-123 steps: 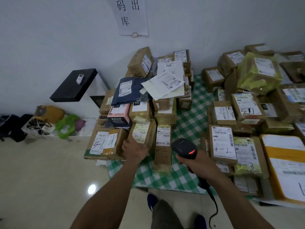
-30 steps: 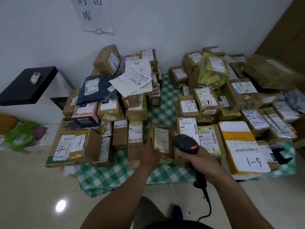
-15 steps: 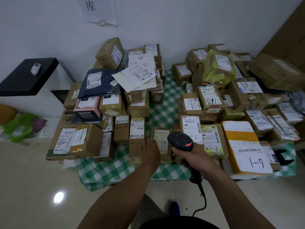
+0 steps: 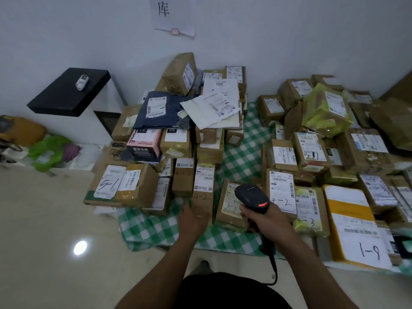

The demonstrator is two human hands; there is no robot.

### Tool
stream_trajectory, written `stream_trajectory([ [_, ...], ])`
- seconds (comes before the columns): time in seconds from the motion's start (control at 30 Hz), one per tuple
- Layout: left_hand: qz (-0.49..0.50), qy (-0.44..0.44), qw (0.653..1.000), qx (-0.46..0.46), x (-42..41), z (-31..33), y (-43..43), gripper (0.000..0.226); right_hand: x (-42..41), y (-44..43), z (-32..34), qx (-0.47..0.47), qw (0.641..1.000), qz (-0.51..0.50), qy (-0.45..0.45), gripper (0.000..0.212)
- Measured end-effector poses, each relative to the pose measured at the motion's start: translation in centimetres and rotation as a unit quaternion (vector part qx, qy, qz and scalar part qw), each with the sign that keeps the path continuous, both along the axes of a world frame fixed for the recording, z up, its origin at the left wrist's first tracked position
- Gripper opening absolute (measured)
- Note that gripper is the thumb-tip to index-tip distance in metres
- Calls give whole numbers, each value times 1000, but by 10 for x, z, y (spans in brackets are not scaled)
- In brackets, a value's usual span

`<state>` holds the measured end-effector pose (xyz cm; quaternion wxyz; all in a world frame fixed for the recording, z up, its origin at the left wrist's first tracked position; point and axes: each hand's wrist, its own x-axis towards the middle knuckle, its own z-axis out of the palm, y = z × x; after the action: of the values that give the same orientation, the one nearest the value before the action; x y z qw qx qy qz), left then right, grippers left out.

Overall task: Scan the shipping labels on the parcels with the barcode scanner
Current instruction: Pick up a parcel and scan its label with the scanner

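Observation:
Many brown parcels with white shipping labels lie heaped on a green checked cloth (image 4: 240, 161). My right hand (image 4: 265, 221) grips the black barcode scanner (image 4: 252, 198), whose red light glows; its head hangs over a small tilted parcel marked 3-1 (image 4: 229, 206). My left hand (image 4: 192, 221) rests against the near end of a long narrow parcel marked 4-2 (image 4: 204, 186), fingers spread on it. Right of the scanner lies another 4-2 parcel (image 4: 282, 192) and a yellow-green one marked 4-3 (image 4: 308, 208).
A large carton marked 5-1 (image 4: 120, 186) sits at the front left. A yellow and white mailer marked 1-9 (image 4: 354, 228) lies front right. A black-topped white stand (image 4: 69, 92) is at the left wall, bags (image 4: 44, 150) on the floor beside it. The scanner cable (image 4: 274, 270) hangs down.
My left hand has slid from the 3-1 parcel leftward to the end of the long 4-2 parcel. The scanner stays over the 3-1 parcel. My view has shifted slightly right.

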<state>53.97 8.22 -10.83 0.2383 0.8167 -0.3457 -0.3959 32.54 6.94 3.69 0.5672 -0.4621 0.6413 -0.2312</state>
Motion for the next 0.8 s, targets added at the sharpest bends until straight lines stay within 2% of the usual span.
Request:
stream_trajectory([
  [0.17, 12, 121, 993, -4, 10, -22, -17, 72, 16, -6, -2, -1, 1000, 9, 30, 15],
  [0.27, -2, 134, 991, 15, 14, -28, -19, 85, 23, -5, -3, 0, 999, 4, 44, 13],
  [0.4, -14, 134, 990, 32, 22, 2, -10, 70, 29, -2, -5, -11, 998, -2, 57, 12],
  [0.5, -7, 165, 986, 13, 31, 18, 0, 71, 34, 0, -10, 0, 999, 10, 52, 14],
  [0.67, 82, 290, 953, -3, 42, 23, 21, 59, 45, -4, -18, 7, 999, 28, 43, 15],
  [0.8, 95, 360, 928, 8, 45, 33, 38, 56, 52, -5, -28, 33, 998, 49, 23, 26],
])
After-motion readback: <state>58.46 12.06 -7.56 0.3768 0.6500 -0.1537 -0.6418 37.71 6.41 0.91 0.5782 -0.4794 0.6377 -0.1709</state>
